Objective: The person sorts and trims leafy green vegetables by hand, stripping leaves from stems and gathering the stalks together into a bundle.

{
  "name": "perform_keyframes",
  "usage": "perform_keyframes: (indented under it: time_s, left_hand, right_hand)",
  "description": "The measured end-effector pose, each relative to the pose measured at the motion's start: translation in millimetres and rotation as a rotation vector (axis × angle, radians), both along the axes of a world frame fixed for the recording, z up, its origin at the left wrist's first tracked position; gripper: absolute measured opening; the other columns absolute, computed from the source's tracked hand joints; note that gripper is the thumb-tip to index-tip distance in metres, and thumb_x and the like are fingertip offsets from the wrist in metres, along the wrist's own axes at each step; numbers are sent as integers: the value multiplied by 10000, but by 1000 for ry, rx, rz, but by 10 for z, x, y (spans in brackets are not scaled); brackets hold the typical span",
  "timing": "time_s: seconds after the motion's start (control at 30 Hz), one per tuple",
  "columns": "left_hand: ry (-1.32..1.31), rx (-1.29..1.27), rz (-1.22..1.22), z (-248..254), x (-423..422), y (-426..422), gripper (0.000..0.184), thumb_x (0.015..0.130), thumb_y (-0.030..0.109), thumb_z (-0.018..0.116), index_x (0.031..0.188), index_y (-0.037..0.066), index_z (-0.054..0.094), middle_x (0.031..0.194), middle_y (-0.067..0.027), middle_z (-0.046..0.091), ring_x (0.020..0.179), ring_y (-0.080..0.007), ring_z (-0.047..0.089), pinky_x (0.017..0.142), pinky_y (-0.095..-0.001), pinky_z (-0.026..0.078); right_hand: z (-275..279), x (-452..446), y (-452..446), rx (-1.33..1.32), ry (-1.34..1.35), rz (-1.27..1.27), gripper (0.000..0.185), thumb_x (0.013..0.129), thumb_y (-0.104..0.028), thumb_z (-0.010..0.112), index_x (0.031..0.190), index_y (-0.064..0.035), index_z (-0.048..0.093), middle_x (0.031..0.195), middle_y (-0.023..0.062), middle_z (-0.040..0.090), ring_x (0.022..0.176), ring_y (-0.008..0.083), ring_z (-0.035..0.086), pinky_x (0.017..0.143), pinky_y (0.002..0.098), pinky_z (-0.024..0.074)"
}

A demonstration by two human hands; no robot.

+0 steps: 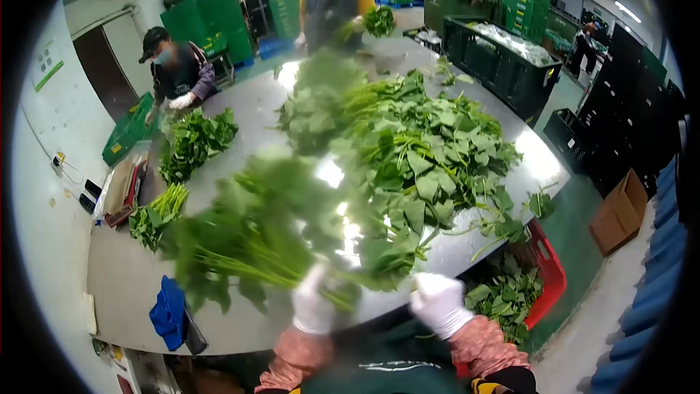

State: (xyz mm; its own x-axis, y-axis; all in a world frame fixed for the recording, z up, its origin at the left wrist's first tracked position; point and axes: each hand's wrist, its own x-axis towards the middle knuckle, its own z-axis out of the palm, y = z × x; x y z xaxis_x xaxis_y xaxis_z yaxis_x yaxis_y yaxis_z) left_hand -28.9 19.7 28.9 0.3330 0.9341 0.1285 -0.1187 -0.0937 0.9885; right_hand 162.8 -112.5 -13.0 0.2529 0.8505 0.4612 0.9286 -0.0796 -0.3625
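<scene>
My left hand (pixel 313 300), in a white glove, is closed around the stems of a bunch of leafy greens (pixel 244 248). The bunch spreads to the left above the metal table (pixel 138 281), its leaves smeared by motion. Gloved in white too, my right hand (pixel 440 303) is curled shut near the table's front edge; whatever its fingers hold is hidden. Beyond it lies a large heap of the same leafy greens (pixel 437 157), with stems pointing toward the middle of the table.
Left on the table are smaller green bunches (pixel 195 142) and a blue cloth (pixel 168 314). A red crate (pixel 550 266) with leaves stands below at right. A person (pixel 179 76) works at left, another person (pixel 332 4) across the table. A dark green bin (pixel 496 66) stands behind.
</scene>
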Motion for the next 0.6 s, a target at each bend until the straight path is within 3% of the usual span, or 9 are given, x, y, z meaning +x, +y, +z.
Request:
perform_keyframes:
  time_s: [0.03,0.13,0.23,0.27,0.33,0.37,0.47,0.53,0.6]
  left_hand:
    - [-378,-453,162,355,3,124,139,978,130,505,881,51,566,665,4,474,575,-106,480,558,-253,454]
    - [-458,-214,285,454,-174,609,97,969,135,556,880,98,566,666,26,467,554,-75,455,560,-235,466]
    - [-589,-503,160,191,-184,703,82,954,130,595,985,55,605,689,18,489,570,-89,454,587,-258,462]
    - [-631,-535,46,-5,-200,715,111,948,124,605,1017,38,611,698,13,498,575,-95,455,599,-270,460]
    - [-615,-533,-33,-164,-96,635,138,951,120,599,1038,13,606,719,-4,515,583,-109,463,618,-288,457]
    - [-641,-558,-48,-174,-50,556,133,953,113,591,1043,16,603,724,-14,512,585,-113,464,619,-289,456]
    - [-659,-642,-114,-385,-78,457,136,951,120,595,1036,13,595,699,0,474,570,-113,452,596,-298,446]
    - [-556,-582,-132,-555,-140,410,171,929,131,629,1051,15,602,682,-3,470,574,-120,467,602,-305,460]
    - [-464,-576,-73,-591,-175,314,183,918,132,641,1051,11,605,680,-10,474,581,-121,479,613,-306,472]
  right_hand:
    - [-136,243,-218,15,-25,-104,48,743,-109,569,700,-123,584,616,78,567,548,272,596,498,393,474]
    - [-136,668,-957,70,226,-386,114,893,-46,569,792,-46,621,735,126,629,607,261,617,552,335,478]
    - [-205,749,-1333,-58,489,-589,99,941,-86,593,1005,-15,619,888,112,669,699,190,617,639,317,502]
    - [-234,763,-1356,-145,576,-600,226,906,-107,652,1118,-33,627,1005,135,689,800,219,658,700,332,528]
    - [-373,737,-1294,-392,23,-337,612,791,-164,773,1358,-143,541,1268,178,611,1101,301,617,850,402,537]
    - [-408,714,-1268,-720,14,-447,882,692,-204,840,1470,-248,427,1419,194,492,1274,359,493,939,456,505]
    - [-320,574,-912,-458,0,-303,691,769,-187,789,1403,-242,520,1268,165,615,1113,321,615,903,396,523]
    - [-82,298,-509,-65,12,-166,384,861,-72,686,1243,-74,644,1150,144,670,1013,296,653,867,378,530]
    - [150,-45,-173,131,-3,48,306,887,-93,648,1184,-25,669,1101,148,684,993,311,655,865,394,521]
